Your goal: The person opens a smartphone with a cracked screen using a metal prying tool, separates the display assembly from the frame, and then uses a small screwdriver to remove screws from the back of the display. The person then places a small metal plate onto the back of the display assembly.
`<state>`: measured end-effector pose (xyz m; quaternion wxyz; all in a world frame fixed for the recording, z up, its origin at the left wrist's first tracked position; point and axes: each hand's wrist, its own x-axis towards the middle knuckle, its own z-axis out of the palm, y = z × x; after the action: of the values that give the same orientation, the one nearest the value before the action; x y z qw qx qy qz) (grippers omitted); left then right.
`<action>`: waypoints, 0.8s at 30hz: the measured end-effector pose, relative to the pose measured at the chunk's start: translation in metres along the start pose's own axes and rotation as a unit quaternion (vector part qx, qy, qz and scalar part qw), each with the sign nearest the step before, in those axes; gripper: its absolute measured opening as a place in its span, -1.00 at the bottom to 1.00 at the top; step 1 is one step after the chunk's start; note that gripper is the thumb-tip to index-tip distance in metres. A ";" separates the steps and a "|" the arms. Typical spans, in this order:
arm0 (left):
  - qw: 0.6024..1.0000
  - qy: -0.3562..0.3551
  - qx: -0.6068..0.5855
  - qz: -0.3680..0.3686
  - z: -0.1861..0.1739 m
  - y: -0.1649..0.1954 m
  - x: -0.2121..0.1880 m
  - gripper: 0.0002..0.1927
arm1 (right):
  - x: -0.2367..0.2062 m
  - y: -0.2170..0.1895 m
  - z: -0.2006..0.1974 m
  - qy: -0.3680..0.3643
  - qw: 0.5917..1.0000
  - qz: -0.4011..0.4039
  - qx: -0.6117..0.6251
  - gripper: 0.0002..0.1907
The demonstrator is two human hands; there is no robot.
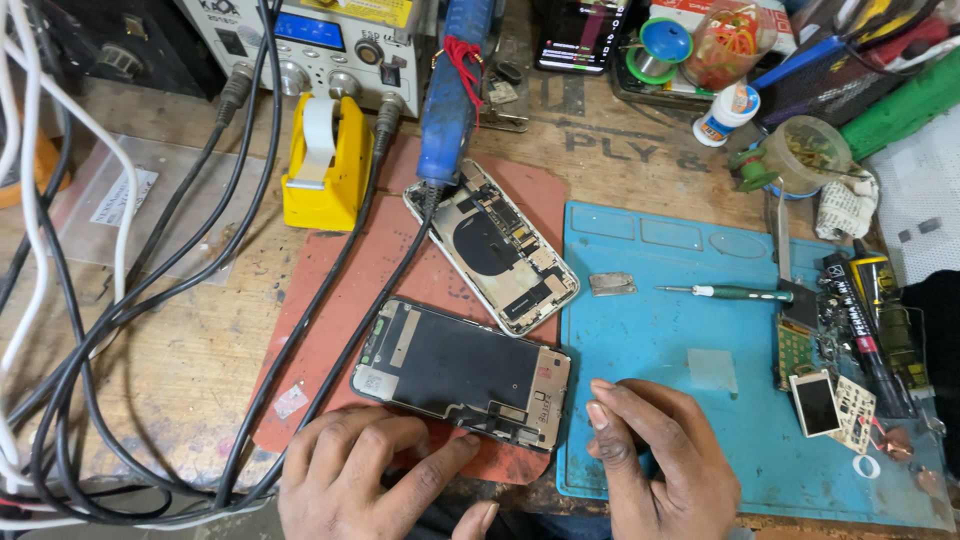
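A detached phone screen panel (462, 373) lies face down on a reddish mat (330, 300), its metal back shield up. My left hand (375, 475) rests at its near edge, fingertips touching the lower right corner. My right hand (655, 460) hovers just right of the panel over a blue work mat (680, 330), fingers curled and pinched; whether it holds anything small I cannot tell. Behind the panel lies the opened phone body (497, 246) with its circuit parts exposed.
A screwdriver (725, 292) and a small metal plate (611, 284) lie on the blue mat. Small boards, tubes and parts crowd the right edge. A yellow tape dispenser (325, 165), a blue tool (455, 90), a soldering station and thick black and white cables occupy the back and left.
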<state>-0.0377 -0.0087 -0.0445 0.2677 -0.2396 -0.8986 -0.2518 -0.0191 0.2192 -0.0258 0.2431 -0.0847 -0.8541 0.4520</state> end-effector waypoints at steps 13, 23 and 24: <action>1.000 -0.012 -0.008 -0.016 -0.003 0.002 0.001 -0.60 | 0.000 -0.002 -0.001 0.009 0.996 -0.046 -0.072 -0.81; 0.999 -0.020 -0.019 -0.026 -0.004 0.003 0.001 -0.60 | 0.001 0.005 -0.007 -0.010 0.992 0.059 0.110 -0.68; 0.999 -0.021 -0.019 -0.027 -0.004 0.003 0.001 -0.60 | 0.001 0.005 -0.006 -0.010 0.993 0.051 0.108 -0.69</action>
<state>-0.0352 -0.0083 -0.0399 0.2372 -0.2255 -0.9054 -0.2704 -0.0172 0.2271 -0.0264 0.2190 -0.0973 -0.7969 0.5545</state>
